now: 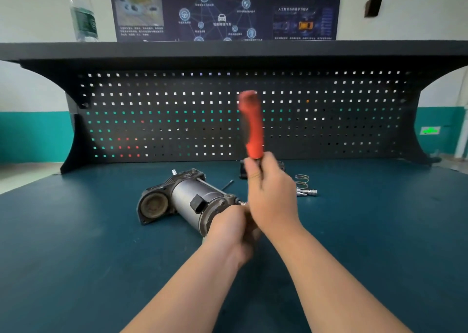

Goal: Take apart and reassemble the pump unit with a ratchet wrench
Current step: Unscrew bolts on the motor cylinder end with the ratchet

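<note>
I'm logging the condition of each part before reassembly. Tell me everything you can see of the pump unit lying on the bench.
The grey metal pump unit lies on its side on the dark teal bench top, its long axis running from far left to near right. It has a smooth cylindrical silver body, a dark cast end housing at left with a round, rusty-looking opening facing the camera, and a black rectangular plug on the body. Its near-right end is gripped by the left hand, where the right hand holds a blurred red-handled ratchet wrench.

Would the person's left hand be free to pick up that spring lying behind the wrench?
Probably not right now. The left hand grips the pump, and the right hand with the wrench stands between it and the spring.
</note>
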Action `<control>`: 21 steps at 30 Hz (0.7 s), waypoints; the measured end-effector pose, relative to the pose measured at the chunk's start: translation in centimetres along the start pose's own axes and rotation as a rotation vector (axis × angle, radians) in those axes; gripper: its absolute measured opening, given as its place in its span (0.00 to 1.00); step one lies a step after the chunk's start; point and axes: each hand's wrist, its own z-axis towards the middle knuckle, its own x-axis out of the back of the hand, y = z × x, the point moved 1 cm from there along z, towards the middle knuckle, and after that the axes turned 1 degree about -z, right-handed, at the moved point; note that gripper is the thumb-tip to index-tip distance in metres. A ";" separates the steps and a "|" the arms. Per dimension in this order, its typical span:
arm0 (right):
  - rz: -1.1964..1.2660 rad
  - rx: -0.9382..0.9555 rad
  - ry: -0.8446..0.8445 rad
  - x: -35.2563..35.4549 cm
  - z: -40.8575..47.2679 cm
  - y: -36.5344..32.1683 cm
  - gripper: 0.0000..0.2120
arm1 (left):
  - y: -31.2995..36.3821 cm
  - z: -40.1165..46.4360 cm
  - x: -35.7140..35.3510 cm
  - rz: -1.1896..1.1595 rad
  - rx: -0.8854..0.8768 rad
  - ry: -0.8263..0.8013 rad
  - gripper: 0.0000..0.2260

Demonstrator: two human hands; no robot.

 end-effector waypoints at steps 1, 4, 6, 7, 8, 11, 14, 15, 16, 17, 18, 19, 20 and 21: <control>0.080 -0.199 0.047 -0.1 0.2 1.0 0.16 | -0.1 0.2 0.0 0.035 -0.005 0.030 0.07; 0.481 -1.016 0.154 -0.2 0.5 4.5 0.15 | -0.3 0.3 -0.1 0.063 -0.012 0.068 0.05; 0.686 -1.307 0.163 -0.5 -0.1 5.4 0.15 | -0.4 0.4 0.0 0.079 -0.034 0.091 0.06; 0.628 -1.301 0.125 -0.6 -0.1 5.3 0.15 | -0.5 0.5 0.0 0.085 -0.043 0.106 0.07; 0.512 -1.211 0.098 -0.7 0.0 4.8 0.15 | -0.6 0.5 0.1 0.085 -0.047 0.119 0.07; 0.279 -0.586 0.129 0.1 0.5 2.3 0.15 | -0.6 0.2 -0.1 0.077 -0.034 0.102 0.04; 0.079 -0.055 -0.032 0.6 0.4 0.1 0.13 | -0.1 -0.1 -0.2 0.054 -0.011 0.086 0.08; 0.020 0.033 -0.088 0.6 0.1 -0.3 0.12 | 0.1 -0.1 -0.2 0.045 -0.005 0.091 0.10; -0.014 0.073 -0.119 0.5 0.0 -0.5 0.11 | 0.2 -0.1 -0.1 0.039 0.002 0.093 0.11; -0.009 0.064 -0.120 0.5 0.0 -0.5 0.11 | 0.3 -0.1 -0.2 0.033 0.008 0.088 0.12; 0.042 0.013 -0.104 0.6 0.2 -0.2 0.13 | 0.2 -0.2 -0.3 0.018 0.010 0.082 0.11; 0.106 -0.088 -0.083 0.7 0.5 0.2 0.13 | 0.1 -0.2 -0.5 -0.003 0.009 0.079 0.09; 0.162 -0.227 -0.057 0.9 0.8 0.8 0.13 | -0.1 -0.2 -0.6 -0.024 0.005 0.085 0.07; 0.217 -0.405 -0.036 1.1 1.1 1.6 0.13 | -0.2 0.0 -0.7 -0.034 -0.001 0.095 0.04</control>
